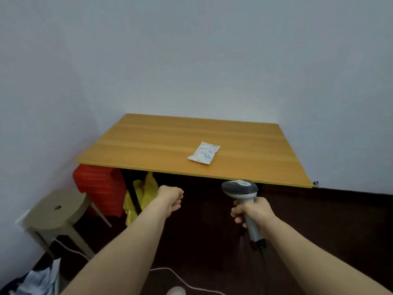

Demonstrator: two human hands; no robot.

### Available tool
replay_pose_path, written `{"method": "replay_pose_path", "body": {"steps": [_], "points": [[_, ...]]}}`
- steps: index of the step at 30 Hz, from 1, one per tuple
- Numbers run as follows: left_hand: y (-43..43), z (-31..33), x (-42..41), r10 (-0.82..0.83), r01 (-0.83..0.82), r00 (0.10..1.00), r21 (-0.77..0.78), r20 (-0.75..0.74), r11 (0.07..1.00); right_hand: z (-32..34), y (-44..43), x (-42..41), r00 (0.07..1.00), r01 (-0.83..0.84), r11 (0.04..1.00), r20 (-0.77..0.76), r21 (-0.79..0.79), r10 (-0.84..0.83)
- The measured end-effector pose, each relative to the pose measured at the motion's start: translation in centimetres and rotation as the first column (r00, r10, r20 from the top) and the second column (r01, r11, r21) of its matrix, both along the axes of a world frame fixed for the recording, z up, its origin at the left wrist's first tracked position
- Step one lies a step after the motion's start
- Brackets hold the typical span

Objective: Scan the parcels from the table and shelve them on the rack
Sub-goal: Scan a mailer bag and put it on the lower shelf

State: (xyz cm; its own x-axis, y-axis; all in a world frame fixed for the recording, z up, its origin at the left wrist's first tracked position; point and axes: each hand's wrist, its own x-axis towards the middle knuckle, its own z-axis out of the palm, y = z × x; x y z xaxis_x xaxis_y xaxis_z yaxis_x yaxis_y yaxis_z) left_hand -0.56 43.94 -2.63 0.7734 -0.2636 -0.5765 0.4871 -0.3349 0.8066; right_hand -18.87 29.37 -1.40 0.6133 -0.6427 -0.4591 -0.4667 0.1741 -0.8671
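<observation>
One small white parcel (pixel 203 153) with a printed label lies flat on the wooden table (pixel 148 143), right of its middle. My right hand (pixel 252 210) grips the handle of a grey barcode scanner (pixel 239 188), whose head sits just below the table's front edge, nearer me than the parcel. My left hand (pixel 171 199) hangs in front of the table's front edge, left of the scanner, fingers curled loosely with nothing in them. No rack is in view.
A beige round stool (pixel 56 211) stands at the left. Under the table are a red crate (pixel 100 188) and a yellow bag (pixel 146 193). A white cable (pixel 180 277) runs across the dark floor. Plain walls surround the table.
</observation>
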Motion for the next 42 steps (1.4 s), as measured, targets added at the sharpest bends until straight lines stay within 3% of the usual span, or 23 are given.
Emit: {"method": "replay_pose_path", "body": {"steps": [5,8,13,19,21,23,26,28,31,36,42], "points": [[-10.0,-4.0,11.3,-0.110,0.106,0.993,0.067,0.049,0.992,-2.3,-6.9,9.0,0.996,0.093,0.995,-0.006,0.023,-0.092],[-15.5,-6.5,17.6,-0.209,0.187,0.973,0.192,0.097,0.963,-3.5,-10.7,14.5,0.988,0.148,0.988,-0.042,0.047,-0.146],[-22.6,-9.1,24.6,-0.460,0.353,0.863,0.404,0.207,0.844,-5.0,-15.2,21.2,0.981,0.181,0.979,-0.092,0.098,-0.172],[-27.6,-13.0,26.6,-0.656,0.419,0.739,0.656,0.155,0.628,-7.3,-19.0,24.8,0.957,0.271,0.952,-0.145,0.140,-0.251],[-28.2,-13.8,26.7,-0.657,0.416,0.741,0.673,0.141,0.612,-7.9,-19.8,25.2,0.950,0.296,0.942,-0.153,0.158,-0.272],[-28.4,-14.2,26.9,-0.628,0.432,0.769,0.622,0.124,0.652,-8.3,-20.4,25.5,0.946,0.308,0.936,-0.158,0.168,-0.283],[-28.2,-14.3,27.3,-0.511,0.478,0.860,0.358,-0.002,0.802,-8.5,-20.8,25.5,0.948,0.303,0.936,-0.159,0.179,-0.277],[-27.2,-14.0,27.3,-0.413,0.421,0.907,0.184,-0.080,0.888,-8.3,-20.6,25.4,0.956,0.277,0.942,-0.151,0.192,-0.250],[-25.2,-12.4,26.7,-0.310,0.320,0.939,0.044,-0.151,0.946,-7.6,-20.2,24.8,0.974,0.209,0.958,-0.131,0.198,-0.186],[-20.7,-8.2,23.9,-0.157,0.156,0.979,-0.019,-0.128,0.988,-5.6,-18.4,23.1,0.999,0.029,0.967,-0.021,0.253,-0.024],[-12.8,-2.5,18.0,0.122,-0.123,0.990,0.015,0.064,0.992,-1.4,-14.2,20.8,0.956,-0.289,0.935,0.117,0.207,0.269]]}}
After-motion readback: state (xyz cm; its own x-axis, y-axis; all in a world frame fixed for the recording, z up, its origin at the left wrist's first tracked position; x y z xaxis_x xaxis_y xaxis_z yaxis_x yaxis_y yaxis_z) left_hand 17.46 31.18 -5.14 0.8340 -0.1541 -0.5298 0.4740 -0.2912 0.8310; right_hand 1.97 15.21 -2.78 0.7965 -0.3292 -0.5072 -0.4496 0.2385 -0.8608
